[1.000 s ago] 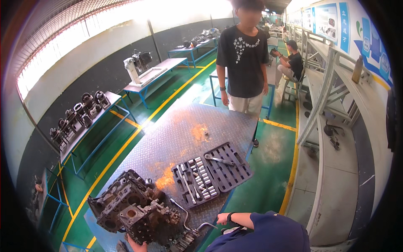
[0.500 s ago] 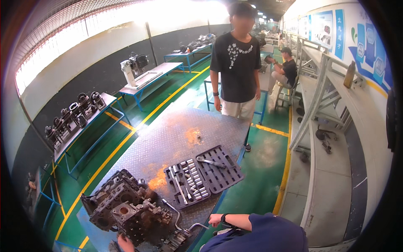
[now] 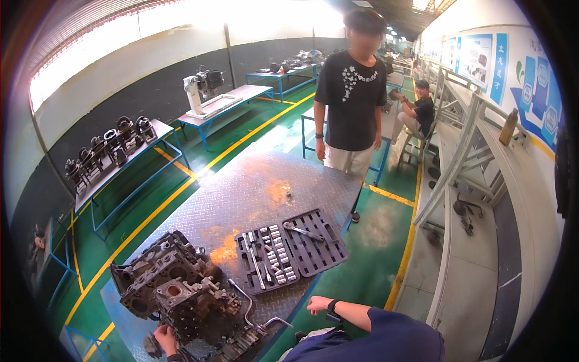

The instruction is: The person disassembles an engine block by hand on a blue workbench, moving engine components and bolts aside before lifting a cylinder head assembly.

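Note:
A grime-covered engine block (image 3: 172, 291) rests at the near left of the metal-topped table. Against its near left side is my left hand (image 3: 166, 339), fingers curled; whatever they grip is hidden, and a dark part (image 3: 152, 346) lies right beside them. My right hand (image 3: 319, 304), loosely closed with nothing visible in it, hangs just off the table's near right edge. Close to it, a bent metal rod (image 3: 278, 321) sticks out past the edge; another bent rod (image 3: 242, 300) leans by the block. Behind lies an open socket set case (image 3: 262, 232) with a ratchet wrench (image 3: 303, 231) on its right half.
A person in a black shirt (image 3: 350, 102) stands at the table's far end; another person (image 3: 419, 111) sits farther back. Benches with machine parts (image 3: 111, 145) line the left wall. A pale shelf rack (image 3: 458, 145) with a bottle (image 3: 508, 126) runs along the right.
My left hand has shifted slightly left along the block. The right hand has moved a little right and up, away from the rod's end. The seated person's head has turned.

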### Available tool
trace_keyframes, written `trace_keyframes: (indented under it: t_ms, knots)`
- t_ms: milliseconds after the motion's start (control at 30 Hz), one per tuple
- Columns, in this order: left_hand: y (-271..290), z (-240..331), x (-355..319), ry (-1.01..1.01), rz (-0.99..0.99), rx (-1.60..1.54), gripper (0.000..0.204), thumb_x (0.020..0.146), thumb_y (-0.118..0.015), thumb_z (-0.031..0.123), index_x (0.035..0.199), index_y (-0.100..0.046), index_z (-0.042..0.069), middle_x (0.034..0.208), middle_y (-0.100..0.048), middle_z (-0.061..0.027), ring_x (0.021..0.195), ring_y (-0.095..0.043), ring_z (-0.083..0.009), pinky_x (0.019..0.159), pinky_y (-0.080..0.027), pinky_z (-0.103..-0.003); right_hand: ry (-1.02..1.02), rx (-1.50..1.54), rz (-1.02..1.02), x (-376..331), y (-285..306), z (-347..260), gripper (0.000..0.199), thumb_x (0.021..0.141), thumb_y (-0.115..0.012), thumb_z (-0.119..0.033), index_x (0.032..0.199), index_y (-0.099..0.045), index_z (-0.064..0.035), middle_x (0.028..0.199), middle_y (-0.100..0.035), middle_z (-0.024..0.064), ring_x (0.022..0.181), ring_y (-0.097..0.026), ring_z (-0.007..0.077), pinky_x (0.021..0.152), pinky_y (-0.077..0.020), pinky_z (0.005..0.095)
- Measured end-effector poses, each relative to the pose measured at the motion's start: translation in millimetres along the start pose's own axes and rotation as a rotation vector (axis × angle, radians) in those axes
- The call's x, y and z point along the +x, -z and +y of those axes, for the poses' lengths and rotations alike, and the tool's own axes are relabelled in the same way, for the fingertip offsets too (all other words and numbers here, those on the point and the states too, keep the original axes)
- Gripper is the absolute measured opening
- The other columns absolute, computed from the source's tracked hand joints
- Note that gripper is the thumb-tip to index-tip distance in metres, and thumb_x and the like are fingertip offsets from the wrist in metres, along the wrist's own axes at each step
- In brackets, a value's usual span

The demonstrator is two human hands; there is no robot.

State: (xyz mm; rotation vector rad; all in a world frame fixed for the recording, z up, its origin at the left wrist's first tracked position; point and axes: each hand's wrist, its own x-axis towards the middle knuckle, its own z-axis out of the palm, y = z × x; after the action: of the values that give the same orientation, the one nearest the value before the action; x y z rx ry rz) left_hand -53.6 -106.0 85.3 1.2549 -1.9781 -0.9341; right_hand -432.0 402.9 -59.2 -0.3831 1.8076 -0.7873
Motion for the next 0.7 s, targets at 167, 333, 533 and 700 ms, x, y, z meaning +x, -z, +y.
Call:
trace_keyframes:
  t_ms: [167, 333, 533, 700]
  knots:
    - [-12, 24, -4, -0.087, 0.103, 0.057, 0.006, 0.079, -0.065, -0.008, 0.085, -0.066, -0.008, 0.072, -0.068, -0.0124, 0.065, -0.066, -0.0183, 0.065, -0.053, -0.03, 0.099, -0.134, 0.008, 6, 7, -20, 0.032, 0.086, -0.06, -0.024, 0.092, -0.068, 0.0068, 0.076, -0.072, 0.0116, 0.064, -0.069, 0.0199, 0.061, -0.0558, 0.0329]
    - [-8, 4, -1, -0.025, 0.049, 0.052, 0.005, 0.079, -0.066, -0.007, 0.084, -0.066, -0.008, 0.072, -0.068, -0.0127, 0.065, -0.066, -0.0184, 0.064, -0.053, -0.031, 0.232, -0.311, 0.075, 15, 17, -64, 0.032, 0.082, -0.059, -0.024, 0.092, -0.071, 0.004, 0.077, -0.072, 0.0138, 0.068, -0.071, 0.0231, 0.067, -0.0561, 0.036]
    - [-6, 3, 3, -0.055, 0.085, 0.101, 0.008, 0.074, -0.066, -0.004, 0.081, -0.067, -0.008, 0.069, -0.066, -0.0126, 0.064, -0.065, -0.0182, 0.064, -0.052, -0.031, 0.419, -0.403, 0.158, -8, 26, -113, 0.034, 0.081, -0.058, -0.024, 0.1, -0.071, 0.0008, 0.087, -0.073, 0.0187, 0.083, -0.071, 0.0319, 0.077, -0.0557, 0.0407]
    - [-5, -21, -2, -0.207, 0.124, 0.09, 0.009, 0.078, -0.068, 0.002, 0.077, -0.064, -0.006, 0.062, -0.062, -0.01, 0.055, -0.06, -0.0173, 0.055, -0.048, -0.031, 0.44, -0.456, 0.176, -10, 20, -135, 0.034, 0.082, -0.06, -0.026, 0.102, -0.072, -0.002, 0.093, -0.072, 0.0192, 0.091, -0.069, 0.0344, 0.083, -0.0545, 0.0426]
